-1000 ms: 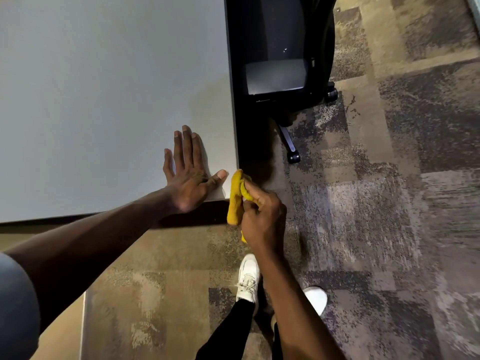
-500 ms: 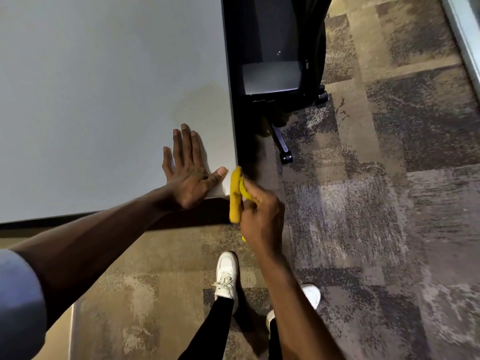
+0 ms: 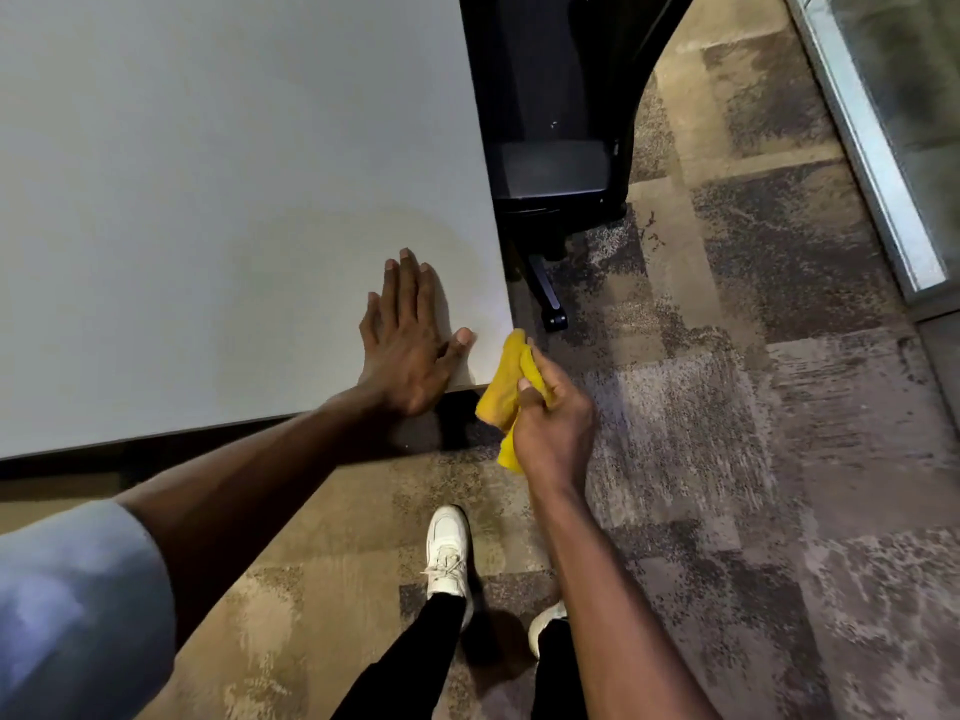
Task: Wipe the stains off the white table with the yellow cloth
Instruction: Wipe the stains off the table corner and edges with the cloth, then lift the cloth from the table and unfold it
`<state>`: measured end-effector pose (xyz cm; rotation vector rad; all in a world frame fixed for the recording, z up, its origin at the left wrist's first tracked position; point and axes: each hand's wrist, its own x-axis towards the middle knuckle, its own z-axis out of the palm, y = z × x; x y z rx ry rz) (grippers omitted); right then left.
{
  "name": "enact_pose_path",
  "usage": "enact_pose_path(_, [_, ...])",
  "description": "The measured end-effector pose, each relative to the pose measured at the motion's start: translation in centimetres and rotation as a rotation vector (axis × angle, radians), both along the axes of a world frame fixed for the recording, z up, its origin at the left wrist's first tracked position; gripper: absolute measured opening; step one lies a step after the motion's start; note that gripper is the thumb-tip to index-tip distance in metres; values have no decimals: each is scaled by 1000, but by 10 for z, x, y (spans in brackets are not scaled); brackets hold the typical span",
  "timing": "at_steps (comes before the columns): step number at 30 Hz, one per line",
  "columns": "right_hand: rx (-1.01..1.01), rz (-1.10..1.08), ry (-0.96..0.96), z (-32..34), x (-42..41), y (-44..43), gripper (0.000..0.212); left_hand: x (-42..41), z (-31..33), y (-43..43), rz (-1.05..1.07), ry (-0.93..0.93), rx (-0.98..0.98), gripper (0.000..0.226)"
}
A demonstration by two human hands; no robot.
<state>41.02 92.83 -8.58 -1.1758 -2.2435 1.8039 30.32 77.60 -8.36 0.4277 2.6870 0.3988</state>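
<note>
Below, the left hand lies flat and spread, palm down, on the near right corner of the white table, grasping nothing. Just off that corner, the right hand is clenched around the bunched yellow cloth, held over the carpet beside the table edge. A faint yellowish stain marks the tabletop beyond the left fingertips. A black office chair stands alongside.
</note>
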Motion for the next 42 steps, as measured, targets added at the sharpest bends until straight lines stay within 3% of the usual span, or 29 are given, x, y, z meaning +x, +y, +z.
enact_pose_path(3, [202,38,99,3,-8,-17,54,0,5,-44,-76,96,36,89])
enact_pose_path(8, [798,325,140,0,20,-54,76,2,4,-127,38,122,-41,100])
enact_pose_path(14, [1020,639,194,0,27,-93,79,0,1,-185,69,121,-55,98])
enact_pose_path(20, [842,347,-72,15,-7,-78,83,-8,4,-206,-17,122,-54,91])
enact_pose_path(22, [858,371,-30,16,-10,-96,86,-8,2,-210,-47,120,-60,89])
enact_pose_path(28, [891,723,127,11,1,-130,77,-9,-6,-212,-67,111,-66,84])
enact_pose_path(33, [822,528,-14,17,-22,-96,87,-11,-9,-212,-68,86,-76,85])
enact_pose_path(36, [791,460,-70,25,-42,-104,81,-12,-6,-212,-70,69,-86,85])
enact_pose_path(38, [757,553,-25,31,-44,-119,80,-12,-2,-209,-73,44,-93,86])
enact_pose_path(42, [702,990,99,35,-27,-139,71,-17,12,-202,-66,-57,-160,86])
